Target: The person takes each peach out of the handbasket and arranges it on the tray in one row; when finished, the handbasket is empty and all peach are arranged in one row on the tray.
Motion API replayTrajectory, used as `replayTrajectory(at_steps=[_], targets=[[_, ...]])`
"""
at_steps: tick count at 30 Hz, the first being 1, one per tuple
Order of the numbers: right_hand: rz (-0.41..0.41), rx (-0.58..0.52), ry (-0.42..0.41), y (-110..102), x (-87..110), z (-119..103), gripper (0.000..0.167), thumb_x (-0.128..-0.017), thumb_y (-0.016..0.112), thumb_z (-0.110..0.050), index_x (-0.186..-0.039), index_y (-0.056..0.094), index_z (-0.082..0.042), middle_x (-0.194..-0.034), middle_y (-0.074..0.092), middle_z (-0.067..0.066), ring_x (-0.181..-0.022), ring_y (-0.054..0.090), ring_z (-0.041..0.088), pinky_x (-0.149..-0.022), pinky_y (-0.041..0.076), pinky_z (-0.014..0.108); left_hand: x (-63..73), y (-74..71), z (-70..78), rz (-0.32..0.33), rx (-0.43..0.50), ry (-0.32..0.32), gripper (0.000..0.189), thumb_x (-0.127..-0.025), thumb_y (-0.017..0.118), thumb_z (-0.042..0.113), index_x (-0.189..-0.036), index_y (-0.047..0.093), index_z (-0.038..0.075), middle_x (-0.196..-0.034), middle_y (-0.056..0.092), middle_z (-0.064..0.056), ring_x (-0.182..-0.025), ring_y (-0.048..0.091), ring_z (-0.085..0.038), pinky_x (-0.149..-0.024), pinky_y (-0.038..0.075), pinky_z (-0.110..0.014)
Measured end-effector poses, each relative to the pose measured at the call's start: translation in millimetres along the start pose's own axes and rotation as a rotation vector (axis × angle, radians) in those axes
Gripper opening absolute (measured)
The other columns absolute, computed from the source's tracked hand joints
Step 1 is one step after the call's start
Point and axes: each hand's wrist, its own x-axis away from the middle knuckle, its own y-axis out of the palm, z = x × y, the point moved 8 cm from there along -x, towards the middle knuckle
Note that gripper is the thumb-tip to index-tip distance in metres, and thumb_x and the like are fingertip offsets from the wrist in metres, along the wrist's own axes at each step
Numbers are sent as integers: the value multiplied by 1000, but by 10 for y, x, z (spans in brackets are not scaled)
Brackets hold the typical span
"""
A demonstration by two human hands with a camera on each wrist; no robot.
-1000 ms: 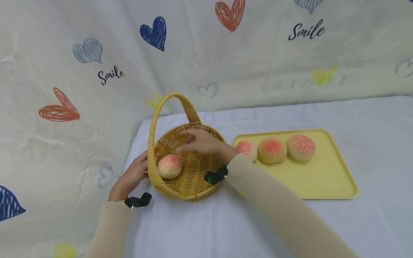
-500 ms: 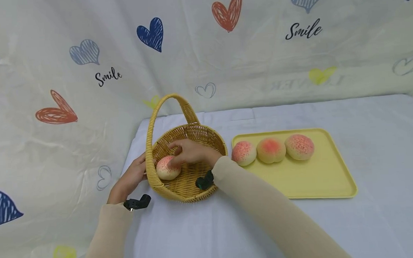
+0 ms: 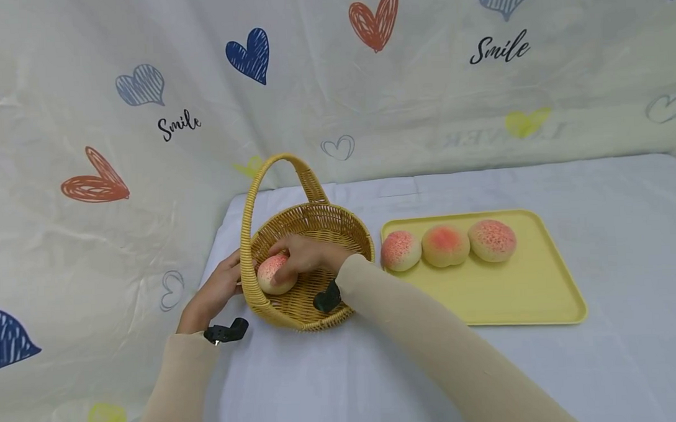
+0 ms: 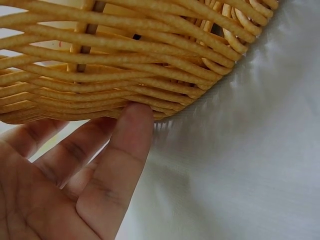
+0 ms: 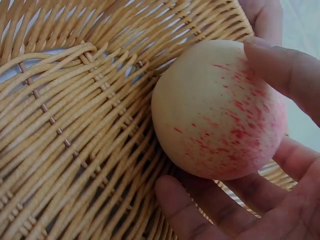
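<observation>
A yellow wicker basket (image 3: 345,222) with a tall arched handle stands on the white cloth. Inside, by its left wall, lies a pale peach (image 5: 215,110) speckled with pink. My right hand (image 3: 306,255) reaches into the basket and grips this peach, thumb on one side and fingers on the other. At the basket's outer left side, my left hand (image 3: 216,290) holds the wicker low down. In the left wrist view its thumb presses the weave (image 4: 150,65), while the other fingertips are hidden behind the basket.
Right of the basket lies a yellow tray (image 3: 525,300). Along its back sit a speckled peach (image 3: 401,251), an orange-red topped peach (image 3: 445,246) and another speckled peach (image 3: 492,240). A white curtain (image 3: 423,96) printed with hearts hangs behind and to the left.
My right hand has come down and left inside the basket, from above the peach to a grip on it. My left hand stays at the basket's side.
</observation>
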Motion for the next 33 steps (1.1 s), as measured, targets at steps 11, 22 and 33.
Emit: replayTrajectory(at_steps=[11,22,33], targets=[[19,19,11,38,-29,40,61,-85,84,-16,-141,62,-11,-125,65,3,-107,61,15,-90,49,27,7,16,28,11,-2,20,46,-113,42,32,-155,44,14,-138,54,-16,-109,58,-22,-88,54,-39],[83,46,-42,-192,114,-19,54,-82,84,-23,-132,66,-12,-115,67,1,-100,62,15,-84,51,26,8,5,20,2,12,23,49,-113,44,33,-158,40,16,-132,55,-16,-106,59,-21,-86,55,-39],[129,-27,-56,-471,440,3,52,-82,85,-23,-131,67,-18,-118,68,1,-105,64,17,-88,53,31,-12,6,7,-2,5,27,45,-112,45,34,-153,45,14,-128,56,-19,-105,58,-21,-86,54,-39]])
